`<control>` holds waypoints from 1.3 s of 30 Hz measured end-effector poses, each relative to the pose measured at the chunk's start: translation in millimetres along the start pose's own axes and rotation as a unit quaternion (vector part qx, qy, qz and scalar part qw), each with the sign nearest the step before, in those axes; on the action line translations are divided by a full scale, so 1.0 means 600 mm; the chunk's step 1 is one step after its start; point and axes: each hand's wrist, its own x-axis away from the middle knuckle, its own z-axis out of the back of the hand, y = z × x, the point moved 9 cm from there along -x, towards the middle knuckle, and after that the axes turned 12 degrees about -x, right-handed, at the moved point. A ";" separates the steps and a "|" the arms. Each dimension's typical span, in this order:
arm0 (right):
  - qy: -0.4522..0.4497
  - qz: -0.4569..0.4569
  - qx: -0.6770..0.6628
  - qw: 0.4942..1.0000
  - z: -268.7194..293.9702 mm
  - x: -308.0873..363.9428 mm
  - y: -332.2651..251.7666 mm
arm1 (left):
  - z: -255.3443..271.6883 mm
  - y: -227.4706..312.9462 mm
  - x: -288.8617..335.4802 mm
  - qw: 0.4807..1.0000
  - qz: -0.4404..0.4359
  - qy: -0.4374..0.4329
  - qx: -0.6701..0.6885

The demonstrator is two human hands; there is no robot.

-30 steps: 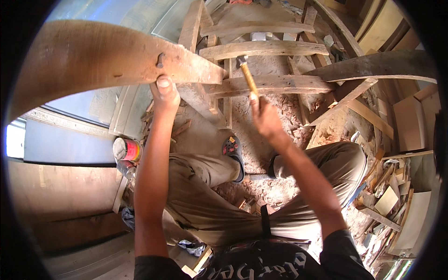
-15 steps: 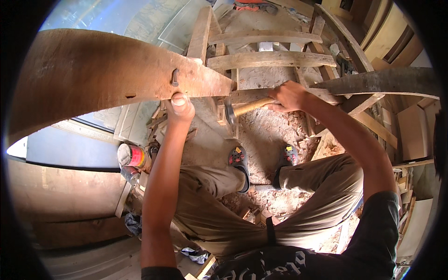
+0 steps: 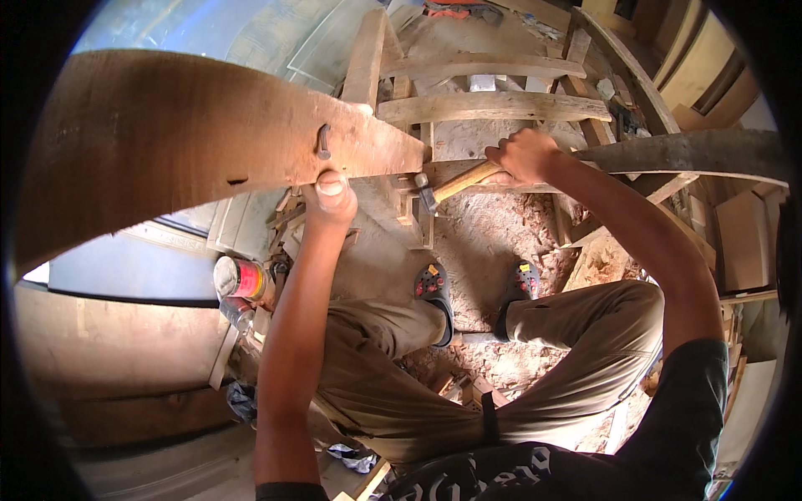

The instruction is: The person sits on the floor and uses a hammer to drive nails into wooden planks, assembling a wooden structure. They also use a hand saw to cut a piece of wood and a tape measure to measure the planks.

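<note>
"Two hands at work, then. Where do they sit, taking the broad plank [image 3: 192, 134] as the mark?"

"The left hand [image 3: 332, 202] is at the plank's lower edge, toward its narrow right end. The thumb shows against that edge; the fingers are out of sight behind the wood."

"So it has hold of the plank?"

"It looks closed on it, yes, with the wood just above the hand and stretching away to the hand's left. A dark bent nail [image 3: 324, 142] stands out of the plank's near face, right above the thumb."

"And the right hand [image 3: 528, 157]?"

"Off past the plank's narrow end, well apart from it, curled tight round a wooden-handled hammer [image 3: 468, 179]. The handle slants from the fist back toward the plank, and the metal head is just below the plank's right tip. Whether those two touch, I can't tell."

"What else is around the plank?"

"A slatted wooden frame [image 3: 501, 106] reaches out beyond its narrow end. Below its middle stretch is a can [image 3: 242, 278] with a red label, and lower than its tip, to the right, a pair of dark clogs [image 3: 433, 284]."
</note>
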 end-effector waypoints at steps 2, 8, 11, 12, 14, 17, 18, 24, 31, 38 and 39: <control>-0.009 0.003 -0.028 1.000 -0.001 0.005 -0.010 | 0.014 -0.019 0.027 0.995 0.031 0.037 -0.086; -0.013 -0.011 -0.041 0.999 0.034 0.017 -0.012 | 0.006 -0.014 0.021 0.994 0.102 0.032 -0.019; -0.027 -0.001 -0.064 0.998 -0.001 0.036 -0.038 | 0.003 -0.027 0.038 0.994 0.034 0.041 -0.094; 0.009 0.047 -0.015 0.999 -0.011 0.041 -0.070 | 0.009 -0.033 0.046 0.992 -0.009 0.045 -0.115; 0.014 0.120 -0.054 0.991 -0.032 0.064 -0.116 | 0.011 -0.042 0.059 0.992 -0.082 0.023 -0.093; 0.050 0.120 -0.104 0.986 -0.055 0.102 -0.162 | 0.000 -0.039 0.054 0.997 -0.049 -0.052 -0.042; 0.067 0.094 -0.117 0.986 -0.067 0.111 -0.160 | -0.010 -0.035 0.049 0.998 -0.015 -0.067 -0.013; -0.011 0.005 -0.146 0.989 -0.089 0.139 -0.102 | -0.004 -0.046 0.063 0.993 0.090 -0.064 -0.038; 0.020 -0.016 -0.152 0.988 -0.140 0.144 -0.048 | -0.007 -0.036 0.038 0.992 0.100 -0.068 0.036; -0.025 -0.037 -0.175 0.984 -0.188 0.147 -0.033 | 0.016 0.056 -0.028 0.959 0.174 0.065 0.212; -0.027 -0.044 -0.180 0.982 -0.189 0.146 -0.031 | 0.033 0.050 -0.027 0.947 0.201 0.116 0.224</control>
